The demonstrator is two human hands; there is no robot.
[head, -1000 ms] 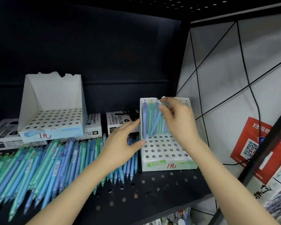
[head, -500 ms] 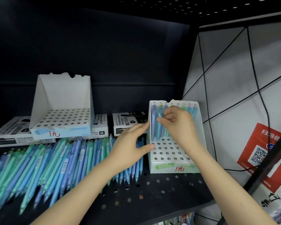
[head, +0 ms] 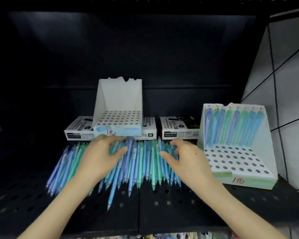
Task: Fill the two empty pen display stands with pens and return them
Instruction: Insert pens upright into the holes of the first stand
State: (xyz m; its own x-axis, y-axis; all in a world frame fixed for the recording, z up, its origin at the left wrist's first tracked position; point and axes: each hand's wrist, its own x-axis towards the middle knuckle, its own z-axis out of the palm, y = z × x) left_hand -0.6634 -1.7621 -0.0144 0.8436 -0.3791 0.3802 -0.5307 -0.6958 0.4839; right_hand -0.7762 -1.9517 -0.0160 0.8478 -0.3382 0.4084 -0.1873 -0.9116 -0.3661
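In ctr frame, pens [head: 138, 163] are being shown in light blue, periwinkle, teal & mint. At upper ctr, the ctr stand [head: 118, 99] is being seen in white w/ a grid of dark round holes, pale-blue front strip & red scrawl. At rt, the rt stand [head: 266, 135] is being seen in white w/ same hole grid, pale-green strip & red scrawl. Mid-frame, marker boxes [head: 178, 128] are being shown in white & black. At bottom, the shelf [head: 179, 213] is being seen in black w/ perforations.
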